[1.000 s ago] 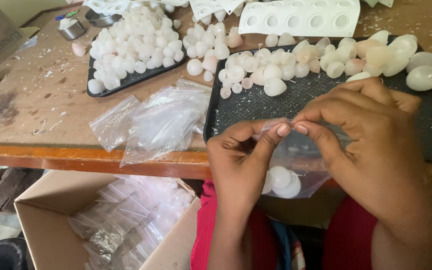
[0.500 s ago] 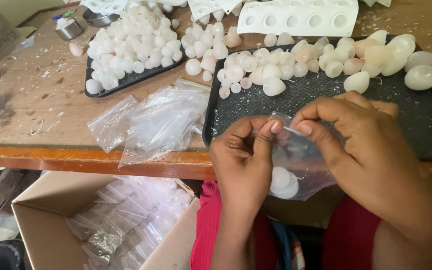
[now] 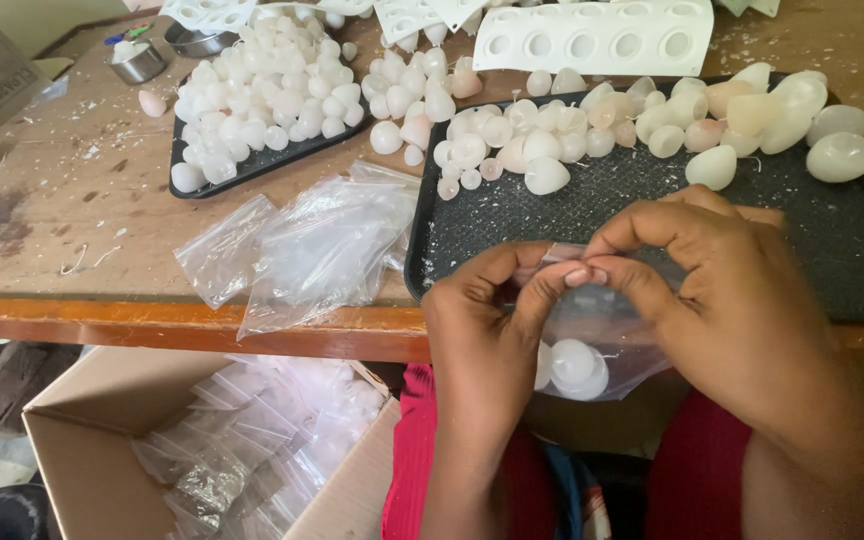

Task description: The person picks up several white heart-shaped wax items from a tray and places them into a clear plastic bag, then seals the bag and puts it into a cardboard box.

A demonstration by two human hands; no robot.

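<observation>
A small clear plastic bag (image 3: 602, 335) hangs just past the near edge of the worktop (image 3: 72, 220), over the person's lap. Its mouth is uppermost and its long axis runs roughly up and down, with the weight at the bottom: a few round white pieces (image 3: 577, 365) sit there against the film. Both hands pinch the bag's top strip. The left hand (image 3: 487, 330) grips it between thumb and forefinger, and the right hand (image 3: 722, 300) does the same from the other side, fingertips nearly touching across the strip.

Just beyond the hands lies a black tray (image 3: 852, 240) whose near rim runs along the worktop edge. The near half of that tray is bare mat, while white and pale pink domed pieces (image 3: 552, 150) crowd its far side. To the left, a loose heap of empty clear bags (image 3: 302, 250) reaches the worktop edge. Farther off sits a second black tray (image 3: 252, 165) heaped with white balls, and a white mould (image 3: 592, 35) with round cavities lies at the back. Below the worktop on the left, an open cardboard box (image 3: 62, 420) holds filled bags.
</observation>
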